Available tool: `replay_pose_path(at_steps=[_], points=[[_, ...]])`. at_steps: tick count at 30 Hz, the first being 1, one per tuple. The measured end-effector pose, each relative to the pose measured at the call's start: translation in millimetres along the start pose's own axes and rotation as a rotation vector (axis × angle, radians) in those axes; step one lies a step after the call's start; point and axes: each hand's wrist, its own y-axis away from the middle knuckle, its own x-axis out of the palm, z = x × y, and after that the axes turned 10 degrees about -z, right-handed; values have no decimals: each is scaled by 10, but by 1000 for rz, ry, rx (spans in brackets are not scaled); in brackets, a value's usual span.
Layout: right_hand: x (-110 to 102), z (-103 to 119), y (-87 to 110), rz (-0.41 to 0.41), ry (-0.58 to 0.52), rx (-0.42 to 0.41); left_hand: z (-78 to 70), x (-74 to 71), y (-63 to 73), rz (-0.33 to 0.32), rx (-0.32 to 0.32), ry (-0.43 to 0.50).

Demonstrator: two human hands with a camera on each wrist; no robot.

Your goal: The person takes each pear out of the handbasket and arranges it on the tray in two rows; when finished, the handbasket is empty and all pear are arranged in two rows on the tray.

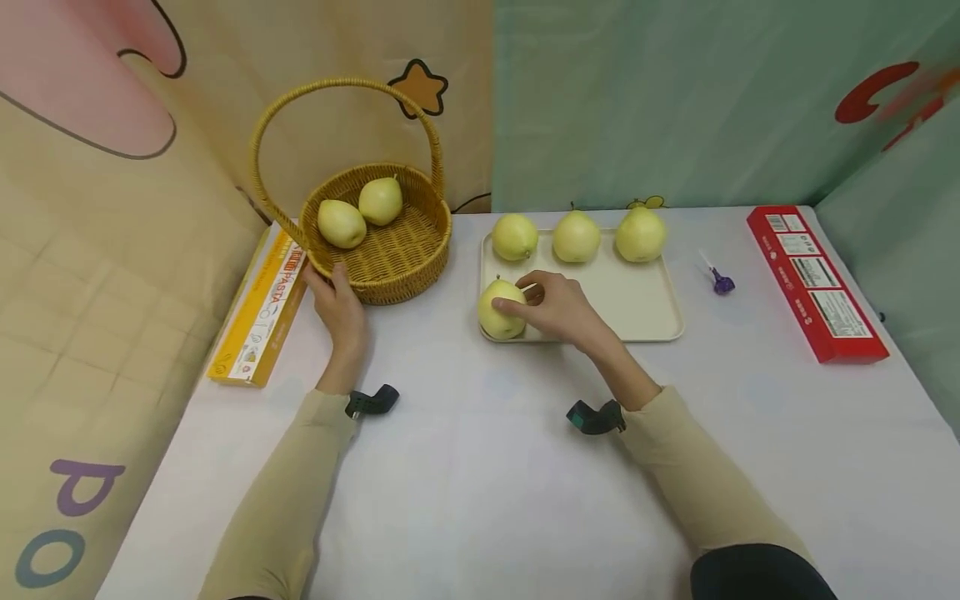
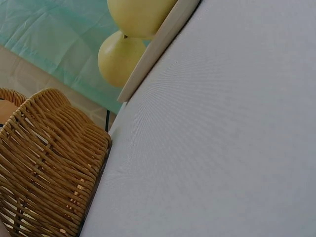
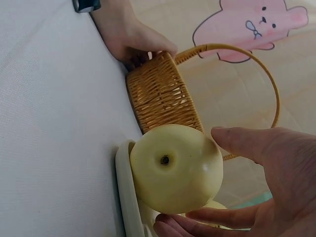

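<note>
My left hand [image 1: 342,321] grips the near left side of a wicker basket [image 1: 408,289] with a tall arched handle. Two pale yellow-green pears [image 1: 341,223] lie inside it. On the cream tray [image 1: 630,310], my right hand [image 1: 561,310] holds a pear [image 1: 495,312] at the front left corner, thumb on one side and fingers curled on the other. In the right wrist view this pear [image 3: 173,180] shows its dark blossom end and sits against the tray's rim. Three more pears [image 1: 576,237] stand in a row along the tray's back edge.
A yellow pasta box [image 1: 258,308] lies left of the basket. Right of the tray is a purple-wrapped lollipop [image 1: 722,283], and beyond it a red box [image 1: 817,287]. Printed curtains [image 1: 675,100] hang behind the white-covered table [image 1: 480,475].
</note>
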Motion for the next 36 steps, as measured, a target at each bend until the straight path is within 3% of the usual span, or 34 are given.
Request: replay_pose_path(at_steps=[12, 20, 26, 36], points=[[89, 49, 99, -97, -122, -29, 21, -100, 43, 14, -2, -26], [157, 86, 124, -215, -227, -72, 24, -118, 48, 20, -7, -10], [246, 164, 103, -301, -294, -182, 33, -118, 57, 26, 16, 3], [323, 439, -122, -303, -314, -279, 52, -86, 56, 28, 13, -17]])
